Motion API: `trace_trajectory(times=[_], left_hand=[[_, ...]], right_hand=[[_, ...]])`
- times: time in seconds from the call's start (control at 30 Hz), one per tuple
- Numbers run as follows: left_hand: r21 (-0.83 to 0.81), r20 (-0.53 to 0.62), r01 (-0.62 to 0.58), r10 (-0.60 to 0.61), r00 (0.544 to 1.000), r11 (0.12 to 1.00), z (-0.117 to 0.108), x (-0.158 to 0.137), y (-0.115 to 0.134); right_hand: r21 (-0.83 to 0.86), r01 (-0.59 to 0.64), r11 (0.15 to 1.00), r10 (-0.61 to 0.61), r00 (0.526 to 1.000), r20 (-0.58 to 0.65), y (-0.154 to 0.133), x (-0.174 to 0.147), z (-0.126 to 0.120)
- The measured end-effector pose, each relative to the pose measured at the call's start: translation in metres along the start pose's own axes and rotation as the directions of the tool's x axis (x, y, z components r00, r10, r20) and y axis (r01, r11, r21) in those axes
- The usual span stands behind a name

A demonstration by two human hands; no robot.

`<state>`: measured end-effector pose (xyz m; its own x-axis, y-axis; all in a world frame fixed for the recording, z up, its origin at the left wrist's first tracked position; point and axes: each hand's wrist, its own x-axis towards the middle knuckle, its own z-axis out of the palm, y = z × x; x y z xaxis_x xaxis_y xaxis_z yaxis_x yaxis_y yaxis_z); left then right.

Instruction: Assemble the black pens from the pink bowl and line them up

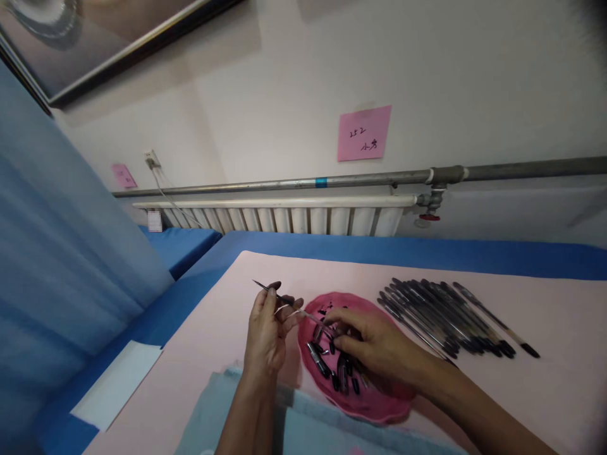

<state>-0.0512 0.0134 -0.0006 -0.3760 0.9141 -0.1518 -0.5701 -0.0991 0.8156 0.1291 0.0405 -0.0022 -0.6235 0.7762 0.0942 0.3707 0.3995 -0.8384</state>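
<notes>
Slender pen piece (313, 318): you have it in the air between your hands, slanting from a thin dark tip at upper left, through a dark stretch, to a pale, see-through length whose lower right end reaches over the near-left part of the pink basin (386, 412). Your left hand (266, 335) pinches the dark stretch between thumb and fingers, just left of the basin, tip pointing away from the basin. Your right hand (377, 344), above the basin, has its thumb and fingertips brought together at the pale end; the exact contact is partly hidden by the fingers. Below, in the basin, loose pen parts (318, 360) lie scattered: short dark pieces, one with a silvery section, plus small dark bits toward the far side. Right of the basin, beyond your right forearm, a bunch of dark pens (429, 316) lies side by side at a slant on the pink sheet (208, 332); one pen (496, 320) lies at its right edge. The sheet covers part of the blue tabletop (478, 254). At left, white paper (118, 382) overlaps the sheet's edge. Behind the table: a white radiator (298, 219), a metal pipe (265, 187) above it, and a handwritten pink note (364, 142) on the wall.
</notes>
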Motion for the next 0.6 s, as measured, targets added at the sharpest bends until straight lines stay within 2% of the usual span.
trace_trajectory(times=[0.17,0.6], left_hand=[[-0.01,-0.004,-0.001,0.001,1.0,1.0,-0.0001,0.0,-0.0002],[0.006,-0.022,0.0,0.0,1.0,1.0,0.0004,0.0006,-0.0008]], right_hand=[[0.004,0.029,1.0,-0.029,0.999,-0.023,0.002,-0.0003,0.0005],[-0.083,0.042,0.996,-0.041,0.999,0.015,-0.0015,-0.001,0.0]])
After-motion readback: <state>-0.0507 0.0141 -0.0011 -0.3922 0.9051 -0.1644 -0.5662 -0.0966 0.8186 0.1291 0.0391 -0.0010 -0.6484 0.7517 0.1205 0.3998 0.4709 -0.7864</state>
